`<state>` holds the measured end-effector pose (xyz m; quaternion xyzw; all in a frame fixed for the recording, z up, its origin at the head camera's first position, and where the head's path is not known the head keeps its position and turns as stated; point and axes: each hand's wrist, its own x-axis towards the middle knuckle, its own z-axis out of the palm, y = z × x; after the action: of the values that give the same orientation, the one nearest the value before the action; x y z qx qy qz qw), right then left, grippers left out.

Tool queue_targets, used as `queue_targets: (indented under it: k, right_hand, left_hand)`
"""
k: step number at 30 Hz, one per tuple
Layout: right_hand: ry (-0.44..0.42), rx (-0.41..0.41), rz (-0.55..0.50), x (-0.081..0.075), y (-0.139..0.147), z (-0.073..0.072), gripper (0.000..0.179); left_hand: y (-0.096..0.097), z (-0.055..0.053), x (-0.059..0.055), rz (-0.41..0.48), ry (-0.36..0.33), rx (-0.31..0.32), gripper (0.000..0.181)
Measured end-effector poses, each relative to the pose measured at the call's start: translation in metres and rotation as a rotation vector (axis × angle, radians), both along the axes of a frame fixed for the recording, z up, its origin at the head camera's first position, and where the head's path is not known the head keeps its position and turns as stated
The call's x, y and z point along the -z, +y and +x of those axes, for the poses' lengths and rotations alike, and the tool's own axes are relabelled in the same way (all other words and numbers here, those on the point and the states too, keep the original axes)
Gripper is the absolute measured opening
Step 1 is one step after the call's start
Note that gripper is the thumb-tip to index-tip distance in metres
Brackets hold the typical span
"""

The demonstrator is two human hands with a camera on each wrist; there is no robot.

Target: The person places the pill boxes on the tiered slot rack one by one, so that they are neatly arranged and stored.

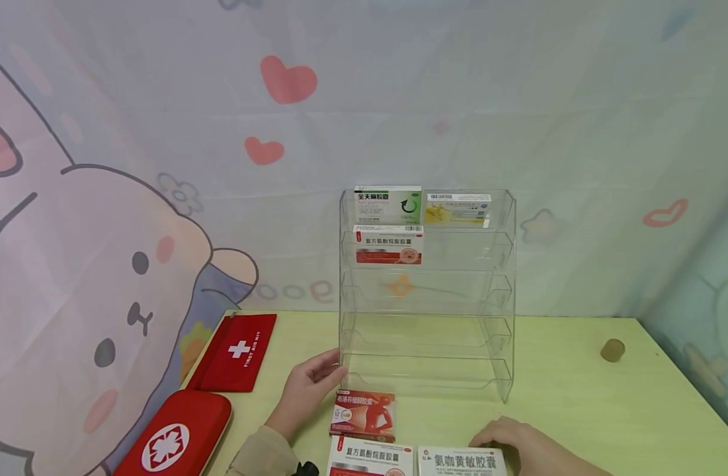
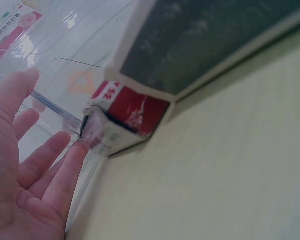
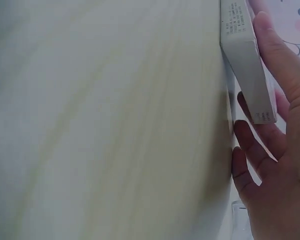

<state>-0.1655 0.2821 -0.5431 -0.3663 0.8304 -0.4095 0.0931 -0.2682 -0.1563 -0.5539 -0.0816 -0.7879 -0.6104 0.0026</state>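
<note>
Nearest: white cardboard carton labelled 氨咖黄敏胶囊 [image 1: 459,463], near side of the yellow-green counter [image 1: 584,390], grasped at its right end by right grip [image 1: 514,441]. Left grip [image 1: 309,391]: fingers relaxed, touching clear plastic tiered rack [image 1: 429,367]. Top tier, left: green-white 全天麻胶囊 box [image 1: 388,207]; below: red-white 复方氨酚烷胺胶囊 box [image 1: 389,247].

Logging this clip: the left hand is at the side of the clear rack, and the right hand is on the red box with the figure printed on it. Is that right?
The right hand's box is wrong: the head view shows the right hand on the white box, not the red box. The left hand is at the clear rack, as you say.
</note>
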Motion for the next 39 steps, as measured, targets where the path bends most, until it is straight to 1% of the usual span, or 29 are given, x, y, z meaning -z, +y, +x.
queue_targets:
  k: [4,8,11,12,14,18,26,30,35,39]
  right_hand:
    - [-0.102,0.002,-0.015,-0.005,0.001,0.0,0.051]
    - [-0.17,-0.063,-0.121,-0.005,0.002,-0.003,0.046]
    - [-0.156,-0.088,-0.179,-0.009,0.003,-0.006,0.04]
    - [-0.144,-0.085,-0.183,-0.012,0.003,-0.007,0.039]
    - [-0.12,-0.05,-0.165,-0.02,0.003,-0.007,0.035]
    - [-0.031,0.028,-0.13,-0.038,0.001,-0.01,0.033]
    - [0.252,0.174,-0.095,-0.077,-0.008,-0.021,0.035]
    - [0.403,0.276,-0.088,-0.098,-0.01,-0.03,0.039]
    - [0.586,0.393,-0.1,-0.126,-0.009,-0.045,0.049]
    - [0.679,0.46,-0.143,-0.148,-0.007,-0.057,0.052]
  left_hand:
    - [0.0,0.0,0.0,0.007,-0.003,0.0,0.05]
    - [0.001,0.0,-0.001,0.016,-0.01,0.002,0.05]
    - [0.002,-0.001,-0.001,0.012,-0.005,0.004,0.05]
    - [0.002,-0.001,-0.001,0.01,0.0,0.006,0.05]
    - [0.002,-0.001,-0.001,0.0,0.005,0.01,0.05]
    - [0.002,-0.001,-0.001,-0.014,0.008,0.014,0.05]
    - [0.002,0.0,-0.001,0.026,0.0,0.006,0.049]
    - [0.001,-0.001,-0.001,0.036,0.003,0.006,0.049]
    - [0.001,-0.001,-0.001,0.036,0.007,-0.001,0.049]
    - [0.001,0.0,0.0,0.027,0.01,-0.006,0.048]
